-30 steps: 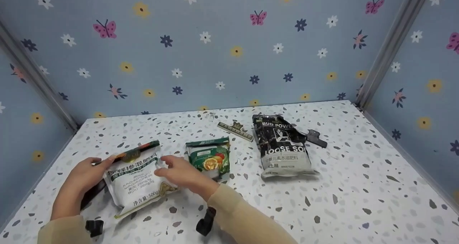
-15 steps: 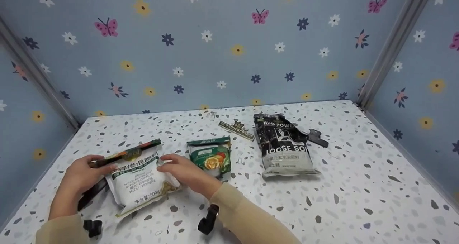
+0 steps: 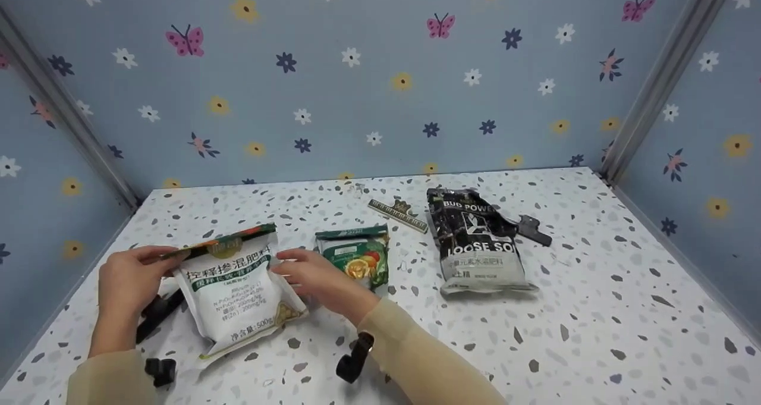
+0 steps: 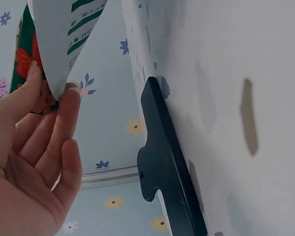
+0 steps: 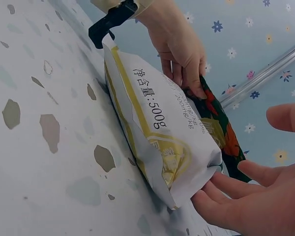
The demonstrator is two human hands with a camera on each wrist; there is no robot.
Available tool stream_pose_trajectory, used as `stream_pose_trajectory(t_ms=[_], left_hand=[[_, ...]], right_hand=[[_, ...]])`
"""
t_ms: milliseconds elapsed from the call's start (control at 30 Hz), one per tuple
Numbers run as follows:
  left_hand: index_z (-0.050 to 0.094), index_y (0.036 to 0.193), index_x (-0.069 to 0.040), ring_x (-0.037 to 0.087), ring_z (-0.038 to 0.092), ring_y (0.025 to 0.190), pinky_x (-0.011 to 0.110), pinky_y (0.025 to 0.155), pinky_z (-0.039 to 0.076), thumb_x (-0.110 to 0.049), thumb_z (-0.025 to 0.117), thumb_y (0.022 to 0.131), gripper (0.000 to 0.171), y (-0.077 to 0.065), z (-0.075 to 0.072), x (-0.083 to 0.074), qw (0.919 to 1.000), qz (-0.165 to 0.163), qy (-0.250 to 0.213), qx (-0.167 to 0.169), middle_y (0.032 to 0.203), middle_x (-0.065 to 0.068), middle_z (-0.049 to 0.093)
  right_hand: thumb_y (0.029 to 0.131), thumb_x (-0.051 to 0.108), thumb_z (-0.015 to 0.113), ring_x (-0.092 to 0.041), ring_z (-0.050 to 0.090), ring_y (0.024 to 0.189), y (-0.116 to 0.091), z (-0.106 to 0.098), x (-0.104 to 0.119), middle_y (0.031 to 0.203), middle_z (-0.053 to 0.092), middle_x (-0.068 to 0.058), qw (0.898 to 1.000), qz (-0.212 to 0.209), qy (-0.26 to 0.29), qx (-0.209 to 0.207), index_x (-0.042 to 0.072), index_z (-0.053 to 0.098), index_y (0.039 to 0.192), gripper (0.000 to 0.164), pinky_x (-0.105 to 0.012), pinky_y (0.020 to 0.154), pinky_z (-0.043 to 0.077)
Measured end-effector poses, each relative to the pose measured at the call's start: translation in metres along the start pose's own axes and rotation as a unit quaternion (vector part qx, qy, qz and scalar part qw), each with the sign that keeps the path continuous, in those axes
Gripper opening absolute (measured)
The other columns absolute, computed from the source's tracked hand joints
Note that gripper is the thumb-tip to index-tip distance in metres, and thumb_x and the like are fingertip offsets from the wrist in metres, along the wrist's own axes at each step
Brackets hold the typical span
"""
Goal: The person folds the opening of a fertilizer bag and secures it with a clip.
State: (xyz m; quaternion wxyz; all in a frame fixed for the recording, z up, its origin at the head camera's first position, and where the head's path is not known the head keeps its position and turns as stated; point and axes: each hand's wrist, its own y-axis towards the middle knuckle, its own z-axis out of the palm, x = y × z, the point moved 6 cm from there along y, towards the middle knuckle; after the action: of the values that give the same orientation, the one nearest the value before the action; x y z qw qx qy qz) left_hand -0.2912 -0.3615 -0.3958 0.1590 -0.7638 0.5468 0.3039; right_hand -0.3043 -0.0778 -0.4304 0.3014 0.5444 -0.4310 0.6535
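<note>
Fertilizer bag (image 3: 238, 301) between my hands: my left hand (image 3: 129, 279) pinches its top corner; my right hand (image 3: 321, 278), fingers loosely spread, touches its side. Likely soft and bottom-heavy, it wants its base cupped. It's at the left of the tabletop (image 3: 600, 333).

Colours and Patterns

Bag (image 3: 238, 295) gripped by the left hand (image 3: 134, 277): white, dark lettering, green stripe, gold-yellow corner patch; top band (image 3: 250, 234) at the grip green, red, orange. Clip (image 4: 160, 147) below the grip: near-black. Packet (image 3: 362, 268) right of the grip: green, orange-and-red fruit motif. Farther right: ruler-like clip (image 3: 398, 214), gold with dark marks; second bag (image 3: 480, 244), black over pale grey, white lettering. Table (image 3: 594, 333) under the grip: white, grey and brown flecks. Wall (image 3: 380, 42) beyond: pale blue, white, yellow and navy flowers, pink butterflies.
</note>
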Motion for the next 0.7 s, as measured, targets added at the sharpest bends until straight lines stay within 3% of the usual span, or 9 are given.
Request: stream_pose_trajectory(t_ms=[133,233,333,500,700], left_hand=[[0.064,0.132,-0.004,0.018,0.052,0.067,0.032,0.05,0.039,-0.056,0.065,0.091,0.067,0.0,-0.007,-0.004,0.9983,-0.023,-0.054,-0.009,0.123,0.02,0.066],[0.06,0.136,-0.002,0.028,0.058,0.096,0.035,0.064,0.046,-0.063,0.063,0.089,0.076,-0.001,-0.008,-0.005,0.9947,-0.037,-0.096,-0.003,0.138,0.022,0.056],[0.065,0.13,-0.002,0.031,0.049,0.12,0.039,0.082,0.044,-0.062,0.062,0.09,0.073,-0.001,-0.006,-0.007,0.991,-0.038,-0.128,-0.007,0.13,0.012,0.062],[0.074,0.106,-0.008,0.018,0.047,0.101,0.036,0.082,0.037,-0.057,0.067,0.088,0.053,-0.003,-0.011,-0.013,0.983,-0.034,-0.18,-0.016,0.091,-0.014,0.064],[0.076,0.108,-0.012,0.013,0.049,0.096,0.036,0.086,0.035,-0.052,0.07,0.089,0.045,-0.005,-0.013,-0.026,0.977,-0.014,-0.212,-0.012,0.091,-0.017,0.065]], right_hand=[[0.092,0.026,0.071,-0.025,0.061,0.112,0.001,-0.002,0.005,0.12,0.063,-0.003,1.0,0.006,0.019,-0.01,0.012,0.054,0.14,0.052,-0.042,0.099,0.047],[0.094,0.028,0.069,-0.022,0.062,0.106,0.0,-0.003,0.008,0.114,0.064,-0.003,1.0,0.003,0.026,-0.017,0.01,0.052,0.141,0.053,-0.041,0.096,0.048],[0.097,0.03,0.064,-0.02,0.062,0.101,-0.001,-0.005,0.01,0.107,0.066,-0.004,1.0,-0.016,0.018,-0.018,0.009,0.054,0.139,0.048,-0.042,0.095,0.049],[0.1,0.027,0.062,-0.016,0.061,0.1,-0.003,-0.006,0.019,0.11,0.064,0.001,0.997,-0.062,-0.035,-0.033,0.015,0.061,0.131,0.033,-0.044,0.095,0.048],[0.098,0.017,0.064,-0.018,0.06,0.096,-0.002,-0.016,0.023,0.109,0.061,0.001,0.99,-0.1,-0.042,-0.086,0.014,0.061,0.121,0.023,-0.036,0.084,0.05]])
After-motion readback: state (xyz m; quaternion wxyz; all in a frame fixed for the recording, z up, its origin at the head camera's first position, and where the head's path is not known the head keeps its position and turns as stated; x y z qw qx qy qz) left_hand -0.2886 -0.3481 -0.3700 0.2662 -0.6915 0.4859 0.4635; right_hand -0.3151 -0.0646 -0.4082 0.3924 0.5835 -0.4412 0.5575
